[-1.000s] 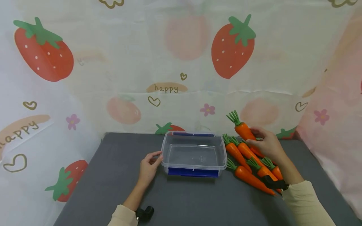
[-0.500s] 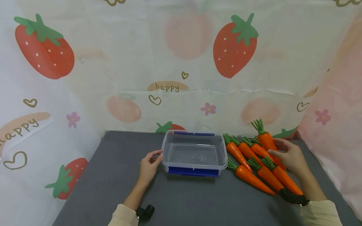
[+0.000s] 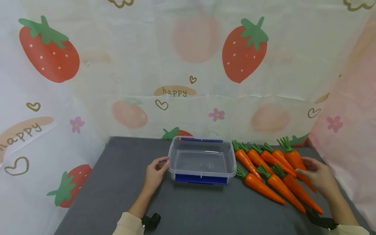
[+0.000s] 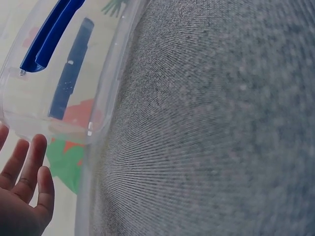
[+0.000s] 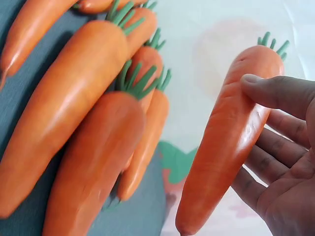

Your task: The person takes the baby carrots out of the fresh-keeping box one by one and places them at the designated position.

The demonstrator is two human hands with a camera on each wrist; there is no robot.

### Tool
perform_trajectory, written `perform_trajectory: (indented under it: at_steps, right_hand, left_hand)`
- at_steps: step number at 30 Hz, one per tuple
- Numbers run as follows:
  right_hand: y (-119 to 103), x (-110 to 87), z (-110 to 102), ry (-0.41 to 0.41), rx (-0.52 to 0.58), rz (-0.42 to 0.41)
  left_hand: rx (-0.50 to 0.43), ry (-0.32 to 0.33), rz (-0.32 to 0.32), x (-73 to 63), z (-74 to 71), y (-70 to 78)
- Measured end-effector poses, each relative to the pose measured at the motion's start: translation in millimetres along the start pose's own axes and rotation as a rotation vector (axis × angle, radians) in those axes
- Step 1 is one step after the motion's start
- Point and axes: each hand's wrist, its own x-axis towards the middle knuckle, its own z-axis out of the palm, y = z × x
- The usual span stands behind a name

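My left hand (image 3: 154, 173) rests its fingertips against the left side of a clear plastic food box (image 3: 202, 163) with blue clips. In the left wrist view the fingers (image 4: 34, 162) lie fairly straight by the box wall. My right hand (image 3: 318, 176) pinches a carrot (image 5: 231, 132) between thumb and fingers at the right end of a carrot group. The right wrist view has this carrot raised, its green stems up and its thin tip pointing down. Several other carrots (image 3: 261, 187) lie slanted in two rows between the box and my right hand.
A dark grey tabletop (image 3: 182, 209) spreads under everything. Behind it hangs a pale cloth (image 3: 132, 65) printed with strawberries, hearts and flowers, and it continues along both sides. The carrots' left ends lie close to the box's right wall.
My right hand has moved right and toward me with the carrot, lowering it from above the others to the right end of the back row. My left hand has stayed at the box.
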Motion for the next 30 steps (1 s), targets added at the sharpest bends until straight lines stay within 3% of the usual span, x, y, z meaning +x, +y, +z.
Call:
perform_trajectory:
  at_steps: [4, 11, 13, 19, 26, 30]
  right_hand:
    - [12, -3.9, -1, -0.026, -0.025, 0.030]
    - [33, -11.3, 2, -0.078, -0.057, 0.063]
    - [38, -11.9, 2, -0.083, -0.062, 0.077]
    - [50, -11.8, 3, -0.089, -0.086, 0.104]
    - [63, -10.2, 3, -0.134, -0.084, 0.151]
    - [71, -9.2, 3, -0.175, -0.096, 0.175]
  left_hand:
    - [-0.002, -0.001, 0.000, 2.7, 0.9, -1.8]
    - [-0.027, 0.028, -0.016, 15.2, 7.7, -38.4]
    - [-0.027, 0.033, -0.010, 15.1, 8.0, -41.0]
    - [-0.044, 0.037, 0.002, 13.1, 8.1, -40.8]
    - [-0.037, 0.030, -0.037, 12.1, 8.3, -38.2]
    - [-0.030, 0.016, -0.026, 5.9, 4.9, -20.3]
